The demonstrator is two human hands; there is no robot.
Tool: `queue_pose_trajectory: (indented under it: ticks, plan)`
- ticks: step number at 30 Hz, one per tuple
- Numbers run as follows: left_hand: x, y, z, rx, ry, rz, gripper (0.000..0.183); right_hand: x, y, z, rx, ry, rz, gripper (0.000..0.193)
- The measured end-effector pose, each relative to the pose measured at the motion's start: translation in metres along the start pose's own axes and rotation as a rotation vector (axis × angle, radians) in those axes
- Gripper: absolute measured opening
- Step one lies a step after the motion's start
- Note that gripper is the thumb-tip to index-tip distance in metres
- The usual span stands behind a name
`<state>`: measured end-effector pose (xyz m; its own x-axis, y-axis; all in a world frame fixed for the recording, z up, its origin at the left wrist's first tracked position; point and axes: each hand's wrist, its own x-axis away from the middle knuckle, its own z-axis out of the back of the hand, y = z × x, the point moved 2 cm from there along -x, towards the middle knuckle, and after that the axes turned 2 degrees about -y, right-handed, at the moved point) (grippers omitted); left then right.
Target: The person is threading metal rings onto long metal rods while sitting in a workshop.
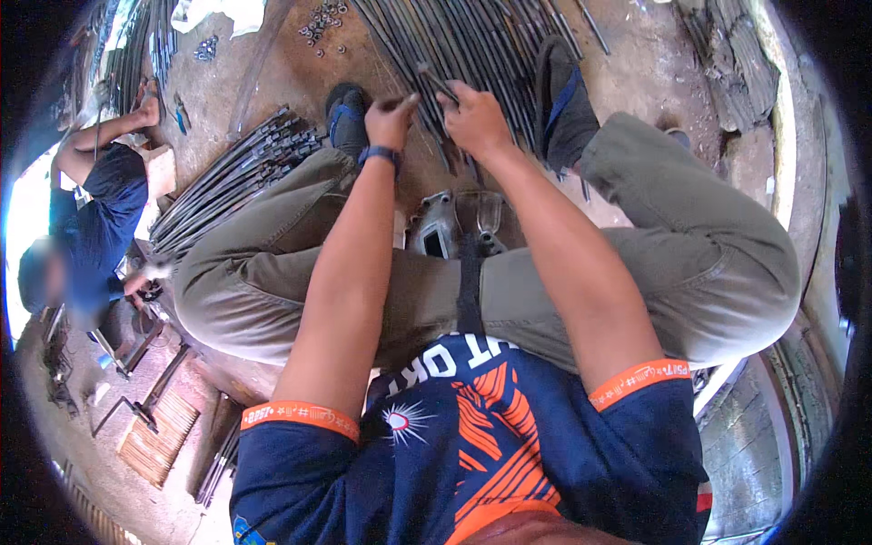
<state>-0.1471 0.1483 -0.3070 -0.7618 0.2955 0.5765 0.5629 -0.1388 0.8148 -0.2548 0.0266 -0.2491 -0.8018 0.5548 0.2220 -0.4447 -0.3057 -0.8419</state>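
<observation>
My right hand (474, 120) is closed around a short dark metal rod (439, 84), which points up and to the left from the fingers. Close to its left, my left hand (391, 123) has its fingers pressed together; whatever they may hold is too small to make out. A dark band circles the left wrist. Both hands are between my sandalled feet, above the lower ends of a wide spread of long dark metal rods (472, 56). Below the hands, a grey metal piece with a rectangular opening (436, 238) lies by my lap.
A second bundle of rods with thicker ends (259, 163) lies beside my left leg. Metal nuts (320, 25) are scattered at the far side. Pliers (182, 116) lie at the left, near another seated person (95, 218). A stack of thin wooden sticks (162, 440) is at lower left.
</observation>
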Motion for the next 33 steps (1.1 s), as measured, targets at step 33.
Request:
queue_pose_trajectory:
  ticks: [33]
  plan:
    - [0.014,-0.009,-0.017,-0.259,0.23,-0.188,0.045,-0.007,0.019,-0.021,0.117,0.038,0.084,0.028]
